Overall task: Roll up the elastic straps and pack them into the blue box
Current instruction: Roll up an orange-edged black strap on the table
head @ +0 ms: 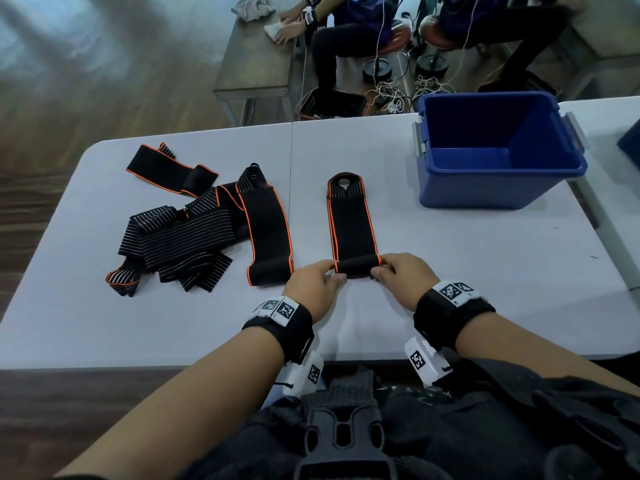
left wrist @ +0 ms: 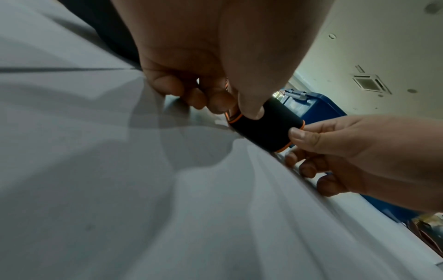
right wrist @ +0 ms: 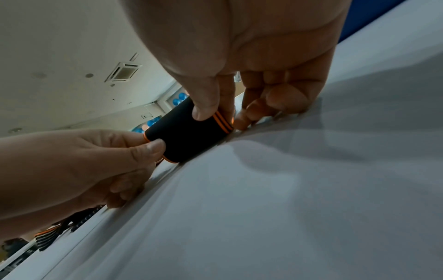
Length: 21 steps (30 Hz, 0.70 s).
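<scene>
Head view, strap: it lies flat on the table and runs straight away from the person. Its near end is wound into a short roll and its looped end is farthest off.
Left hand: thumb and fingertips pinch the left end of the roll.
Right hand: thumb and fingertips pinch the right end in the same way.
Step in hand: rolling, with most of the length lying unrolled.
Next move: by my judgement, turn the roll away from the body. Both ends should turn evenly so the orange edges stack and the elastic winds snug.
Blue box: it stands open, well apart to the far right. No strap shows on the part of its floor in view.
Neighbouring strap: it lies flat just left of the left hand, not touching the roll.
Pile of straps: a loose, overlapping heap farther left.
In the way: nothing lies between the roll and the box.
Beyond the table: seated people at another table.
</scene>
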{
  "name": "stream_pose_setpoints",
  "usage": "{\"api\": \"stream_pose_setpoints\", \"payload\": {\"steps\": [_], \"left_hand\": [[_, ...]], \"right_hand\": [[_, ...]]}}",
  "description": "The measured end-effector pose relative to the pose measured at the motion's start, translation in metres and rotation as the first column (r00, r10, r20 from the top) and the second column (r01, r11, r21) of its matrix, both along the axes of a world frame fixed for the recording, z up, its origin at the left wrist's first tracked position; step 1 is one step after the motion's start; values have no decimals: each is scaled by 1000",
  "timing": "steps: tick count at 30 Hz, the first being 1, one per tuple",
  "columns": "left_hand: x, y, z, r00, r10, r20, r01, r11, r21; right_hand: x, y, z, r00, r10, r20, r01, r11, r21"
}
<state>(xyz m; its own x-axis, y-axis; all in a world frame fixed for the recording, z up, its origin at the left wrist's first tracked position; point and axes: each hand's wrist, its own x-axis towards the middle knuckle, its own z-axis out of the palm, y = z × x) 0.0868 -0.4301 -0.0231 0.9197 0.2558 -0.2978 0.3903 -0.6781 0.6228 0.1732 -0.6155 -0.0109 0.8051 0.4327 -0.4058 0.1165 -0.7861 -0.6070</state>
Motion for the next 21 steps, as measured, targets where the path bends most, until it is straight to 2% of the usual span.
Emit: {"api": "stream_pose_setpoints", "payload": {"steps": [5, 8, 11, 15, 21], "left_hand": [[2, 0, -2, 998, -49, 46, 45, 994, 101], [-1, 2, -2, 993, -80, 86, 73, 994, 79], [1, 4, 2, 995, -88, 55, 85, 994, 65], [8, 2, 5, 998, -39, -47, 42, 996, 81], [10, -3, 10, 994, 95, -48, -94, 995, 27]], "right_hand": [[-2, 4, -6, 996, 12, 87, -12, 1000, 2], [-5, 2, -4, 993, 38, 110, -40, 999, 10], [-3, 3, 1, 994, 42, 104, -43, 999, 9], [1, 6, 0, 998, -45, 54, 44, 999, 21], [5, 10, 3, 991, -133, 23, 133, 991, 7]]}}
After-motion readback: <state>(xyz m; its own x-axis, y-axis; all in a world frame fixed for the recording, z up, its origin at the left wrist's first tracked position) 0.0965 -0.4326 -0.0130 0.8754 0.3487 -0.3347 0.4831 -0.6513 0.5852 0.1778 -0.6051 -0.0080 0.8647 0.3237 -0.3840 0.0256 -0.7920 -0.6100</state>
